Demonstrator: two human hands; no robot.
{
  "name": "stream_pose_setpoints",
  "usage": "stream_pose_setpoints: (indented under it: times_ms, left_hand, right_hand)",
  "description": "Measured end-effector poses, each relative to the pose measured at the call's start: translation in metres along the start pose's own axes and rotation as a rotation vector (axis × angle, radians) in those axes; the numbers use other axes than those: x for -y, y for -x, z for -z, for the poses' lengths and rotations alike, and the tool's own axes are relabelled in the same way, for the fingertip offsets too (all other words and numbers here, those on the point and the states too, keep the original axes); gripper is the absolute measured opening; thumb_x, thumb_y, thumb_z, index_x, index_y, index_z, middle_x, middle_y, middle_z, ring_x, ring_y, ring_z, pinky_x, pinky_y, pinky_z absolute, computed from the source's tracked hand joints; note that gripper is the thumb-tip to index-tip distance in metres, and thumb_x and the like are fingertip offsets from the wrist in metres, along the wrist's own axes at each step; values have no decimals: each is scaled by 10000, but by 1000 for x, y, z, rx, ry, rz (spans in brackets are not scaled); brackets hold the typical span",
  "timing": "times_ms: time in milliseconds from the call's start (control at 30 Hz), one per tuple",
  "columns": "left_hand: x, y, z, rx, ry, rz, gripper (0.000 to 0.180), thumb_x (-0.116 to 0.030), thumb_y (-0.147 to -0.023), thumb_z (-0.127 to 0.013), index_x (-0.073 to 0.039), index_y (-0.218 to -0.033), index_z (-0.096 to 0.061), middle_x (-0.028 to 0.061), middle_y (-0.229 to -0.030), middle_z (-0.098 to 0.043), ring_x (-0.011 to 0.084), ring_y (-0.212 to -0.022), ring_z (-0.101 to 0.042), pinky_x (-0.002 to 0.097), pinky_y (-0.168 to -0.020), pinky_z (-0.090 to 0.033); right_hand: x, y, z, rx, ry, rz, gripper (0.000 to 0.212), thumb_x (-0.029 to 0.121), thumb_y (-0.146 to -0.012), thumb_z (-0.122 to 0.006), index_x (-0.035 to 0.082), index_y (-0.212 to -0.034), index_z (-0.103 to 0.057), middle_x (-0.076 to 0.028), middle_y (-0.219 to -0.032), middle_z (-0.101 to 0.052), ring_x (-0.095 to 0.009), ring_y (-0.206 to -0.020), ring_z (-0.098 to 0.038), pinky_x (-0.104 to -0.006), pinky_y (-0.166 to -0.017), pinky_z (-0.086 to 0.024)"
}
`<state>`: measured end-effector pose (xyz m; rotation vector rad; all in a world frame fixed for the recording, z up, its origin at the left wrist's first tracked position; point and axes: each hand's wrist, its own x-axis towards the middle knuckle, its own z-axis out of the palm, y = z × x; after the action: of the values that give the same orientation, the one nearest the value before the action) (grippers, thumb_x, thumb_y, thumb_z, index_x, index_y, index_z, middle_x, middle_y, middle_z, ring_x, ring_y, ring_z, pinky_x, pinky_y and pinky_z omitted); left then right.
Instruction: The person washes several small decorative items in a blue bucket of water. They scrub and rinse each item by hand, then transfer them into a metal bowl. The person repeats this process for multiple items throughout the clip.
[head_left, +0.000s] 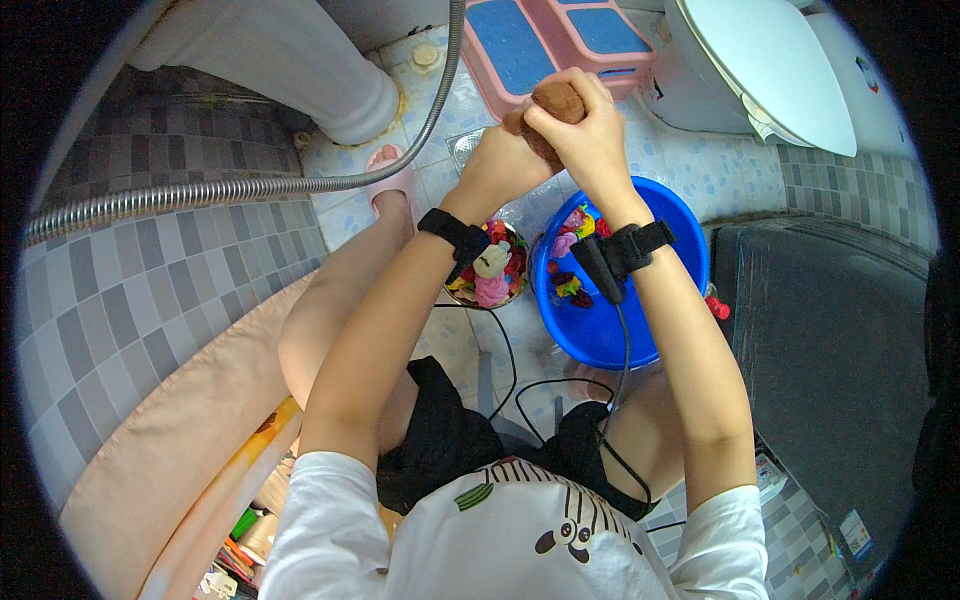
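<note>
1. I saw both hands, left (500,160) and right (590,135), with fingers closed around a brown plush toy (555,103).
2. The toy, soft and rounded, was held above the blue basin (670,215).

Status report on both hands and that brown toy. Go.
Left hand and right hand both gripping brown soft toy, raised above blue basin. Bowl of toys beside it. Nothing in the way.

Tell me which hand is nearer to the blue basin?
The right hand. It grips the brown toy just above the far rim of the blue basin. The left hand holds the same toy further left, over the metal bowl of toys.
</note>
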<state>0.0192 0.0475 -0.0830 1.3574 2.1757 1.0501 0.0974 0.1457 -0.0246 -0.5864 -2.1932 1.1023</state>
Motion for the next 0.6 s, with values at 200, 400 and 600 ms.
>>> stream_pose_setpoints:
  times_ms: [200, 400, 600]
  left_hand:
    - [2, -2, -1, -164, -97, -157, 259, -267, -827, -614, -83, -1004, -656, 146, -857, -707, 364, -779, -683, 463, -681, -561]
    - [3, 2, -2, -171, -128, -156, 223, -231, -829, -601, -66, -970, -654, 159, -822, -698, 372, -746, -679, 466, -641, -559]
    - [6, 2, -4, -103, -133, -97, 229, -230, -831, -596, -65, -980, -651, 180, -834, -698, 388, -772, -681, 471, -668, -565]
  right_hand:
    - [0, -1, -8, -24, -5, 26, 287, 278, -675, -777, 96, -860, -653, -111, -891, -606, -331, -930, -573, -430, -809, -481]
    - [0, 0, -12, -25, -11, 16, 318, 284, -666, -793, 85, -865, -646, -112, -879, -593, -333, -935, -568, -429, -822, -476]
    - [0, 1, -11, -14, -9, -12, 333, 290, -662, -794, 84, -877, -645, -113, -889, -592, -333, -940, -570, -427, -827, -475]
